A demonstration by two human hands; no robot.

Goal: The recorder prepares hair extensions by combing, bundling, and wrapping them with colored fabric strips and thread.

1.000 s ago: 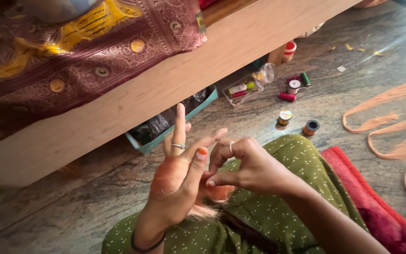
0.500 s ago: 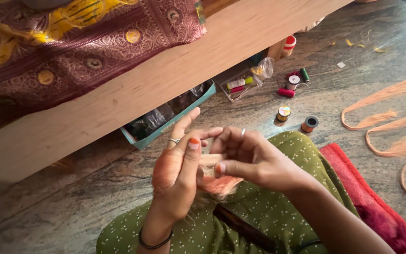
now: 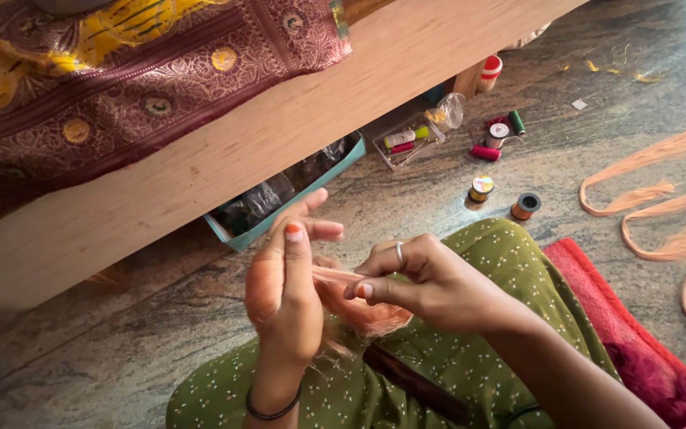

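My left hand (image 3: 283, 298) is raised above my lap, fingers up, with a bundle of peach threads (image 3: 359, 306) running across it. My right hand (image 3: 422, 282), a ring on one finger, pinches the same bundle between thumb and forefinger just to the right of the left hand. The frayed end of the threads hangs below both hands onto my green dotted garment (image 3: 470, 349). A dark, long object (image 3: 414, 385) lies on my lap beneath the hands.
A wooden frame (image 3: 200, 159) with maroon embroidered fabric (image 3: 121, 87) spans the top. Beneath it sit a teal tray (image 3: 279, 218) and a clear box of spools (image 3: 406, 143). Loose thread spools (image 3: 482, 188) lie on the stone floor. Peach thread loops (image 3: 660, 191) lie right, beside a red cloth (image 3: 637, 342).
My left index finger, pointing straight up a second ago, has curled down. Both hands have closed in on the peach thread bundle, and the right hand now pinches it.
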